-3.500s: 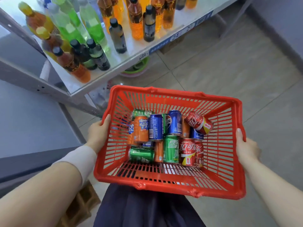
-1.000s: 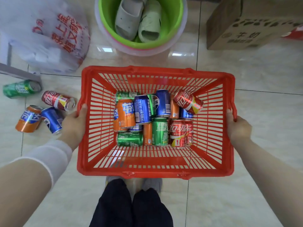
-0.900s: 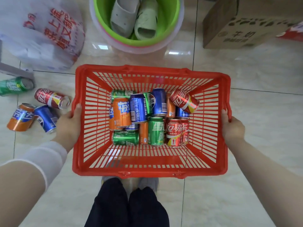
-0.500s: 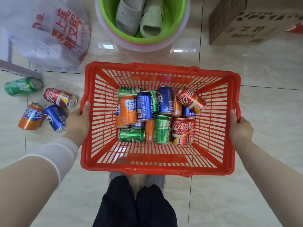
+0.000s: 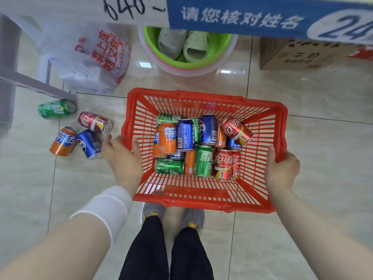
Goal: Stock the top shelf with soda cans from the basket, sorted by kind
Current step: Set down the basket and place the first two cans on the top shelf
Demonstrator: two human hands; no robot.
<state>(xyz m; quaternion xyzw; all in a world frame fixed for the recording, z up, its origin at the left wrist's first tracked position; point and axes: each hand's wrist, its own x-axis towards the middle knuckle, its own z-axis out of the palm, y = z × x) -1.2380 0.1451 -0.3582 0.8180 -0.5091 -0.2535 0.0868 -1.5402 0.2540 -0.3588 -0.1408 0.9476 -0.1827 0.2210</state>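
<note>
1. Red basket [image 5: 201, 194] down low in front of dark trouser legs, near edge over the toes of two grey shoes [image 5: 153, 212]. Resting on the floor or just above it: cannot tell.
2. Left hand [image 5: 121, 160] on the left side of the basket. Thumb inside the wall, fingers [image 5: 111, 142] outside and a bit blurry, wall pinched in between. White band [image 5: 109, 205] round that wrist.
3. Right hand [image 5: 282, 168] on the right side of the basket. Fingers curled tight round the rim, thumb on the inner side.
4. Pile of cans [image 5: 185, 135] in the middle of the basket, all lying down and mixed up: orange, blue, green and red, touching one another. Tilted red one on top at the back right of the pile.
5. Four more cans lying on the tiled floor, just left of the basket: green can [image 5: 56, 108] furthest back, red can [image 5: 94, 122] next, then orange can [image 5: 63, 141] and blue can [image 5: 88, 144] side by side. Blue one nearest the left hand, very close to the fingertips.
6. Further back on the floor: white bag [image 5: 90, 57] with red letters on the left, green tub [image 5: 222, 51] with two pale slippers [image 5: 175, 43] inside, brown box [image 5: 298, 57] on the right.
7. At the very top, front edge of a shelf [image 5: 60, 9], with a blue label [image 5: 262, 19] in white letters stuck along it.
</note>
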